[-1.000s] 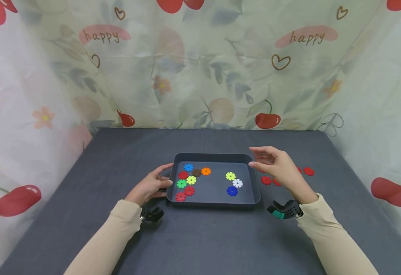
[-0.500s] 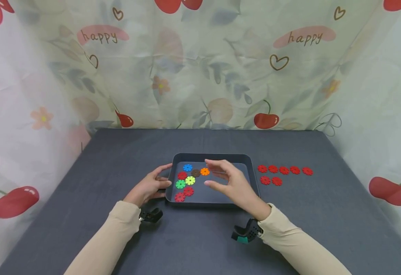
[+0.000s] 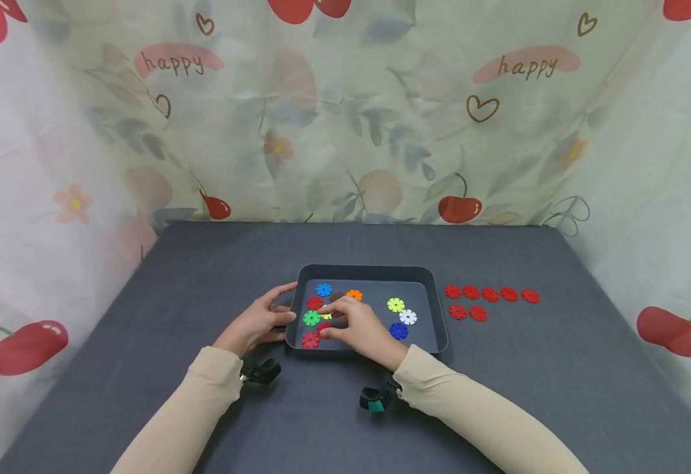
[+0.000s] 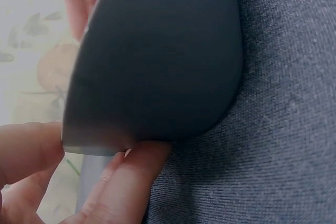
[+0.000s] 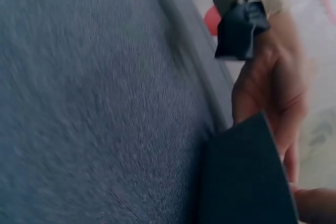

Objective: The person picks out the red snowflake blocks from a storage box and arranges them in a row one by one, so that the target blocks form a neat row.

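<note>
A dark shallow tray [image 3: 375,269] lies on the table with notched plastic discs in it. My left hand [image 3: 258,322] rests against the tray's left wall, index finger towards the back corner. In the left wrist view, fingers [image 4: 126,182] touch the tray's outer wall, one digit at the rim. My right hand [image 3: 360,329] is inside the tray's left part, thumb and index finger apart around a red disc [image 3: 324,330]. It partly covers a lime disc [image 3: 327,316] and a brown disc [image 3: 336,297]. A green disc [image 3: 311,318] lies just left of its fingertips.
At the tray's right side lie a lime disc [image 3: 395,305], a white disc [image 3: 407,317] and a dark blue disc [image 3: 399,330]. Several red discs [image 3: 489,295] form two rows on the table right of the tray. A patterned curtain [image 3: 345,131] stands behind.
My right hand has moved left from the tray's right rim, across the tray, down to the discs at its left. The red discs on the table came into full view. My left hand stays.
</note>
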`<action>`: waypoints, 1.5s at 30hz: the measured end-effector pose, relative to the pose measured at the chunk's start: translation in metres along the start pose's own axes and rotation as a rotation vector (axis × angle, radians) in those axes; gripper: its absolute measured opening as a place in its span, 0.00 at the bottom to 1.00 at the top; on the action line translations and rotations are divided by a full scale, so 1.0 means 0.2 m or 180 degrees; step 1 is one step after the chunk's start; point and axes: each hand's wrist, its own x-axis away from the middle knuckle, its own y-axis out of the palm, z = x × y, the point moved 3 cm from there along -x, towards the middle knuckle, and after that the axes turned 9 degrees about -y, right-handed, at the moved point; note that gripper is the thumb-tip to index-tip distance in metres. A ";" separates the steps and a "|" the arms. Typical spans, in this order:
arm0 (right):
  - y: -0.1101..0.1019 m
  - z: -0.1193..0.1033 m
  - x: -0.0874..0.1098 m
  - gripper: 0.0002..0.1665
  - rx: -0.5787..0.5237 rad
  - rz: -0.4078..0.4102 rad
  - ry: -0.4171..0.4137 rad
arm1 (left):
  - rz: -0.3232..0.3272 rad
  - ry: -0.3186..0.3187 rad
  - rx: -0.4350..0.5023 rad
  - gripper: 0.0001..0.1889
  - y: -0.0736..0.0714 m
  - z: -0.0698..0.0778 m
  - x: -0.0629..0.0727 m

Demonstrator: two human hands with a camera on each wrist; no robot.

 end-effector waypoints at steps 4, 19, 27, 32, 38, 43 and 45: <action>0.02 0.03 -0.04 0.22 0.0230 -0.0175 0.0187 | -0.0029 0.0005 0.0029 0.35 0.00 0.00 0.01; 0.04 0.07 -0.09 0.17 0.0444 -0.0178 0.0381 | -0.0061 0.0018 0.0020 0.35 0.00 0.02 0.00; 0.05 0.07 -0.09 0.16 0.0502 -0.0143 0.0425 | -0.0052 0.0001 0.0020 0.35 0.00 0.01 0.00; 0.05 0.07 -0.08 0.17 0.0475 -0.0100 0.0415 | -0.0109 0.0036 0.0070 0.36 0.00 0.01 0.01; 0.05 0.08 -0.08 0.13 0.0342 -0.0068 0.0337 | -0.0125 0.0036 0.0058 0.36 0.00 0.01 0.02; 0.02 0.07 -0.06 0.11 0.0222 -0.0091 0.0330 | -0.0089 0.0003 0.0028 0.35 0.00 0.01 0.02; -0.01 0.06 -0.06 0.10 0.0125 -0.0073 0.0366 | -0.0071 0.0001 0.0014 0.35 0.00 0.01 0.02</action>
